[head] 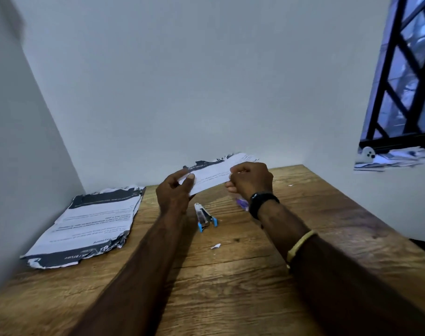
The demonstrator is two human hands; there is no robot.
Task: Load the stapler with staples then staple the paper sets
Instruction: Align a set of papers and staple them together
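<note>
head view: both hands hold a paper set (214, 174) up off the wooden table (231, 275), near its far edge by the wall. the left hand (175, 192) pinches the sheet's left end, thumb on top and fingers beneath, mostly hidden by the paper. the right hand (251, 180) has its fingers curled round the right end; the fingertips are tucked out of sight. the sheets' torn dark top edge shows, but the print is too blurred to read.

the stapler (204, 215), small with blue ends, lies on the table just below the held paper, between the two forearms, touched by neither hand. whether it is swung open is hard to make out. something purple (241, 203) peeks out beside the right wrist, mostly hidden by the black wristband (262, 203).

a stack of torn printed papers (95, 221) lies at the table's left side. a paper scrap (215, 246) sits near the stapler. a barred window (405, 76) is cut off at the right.
</note>
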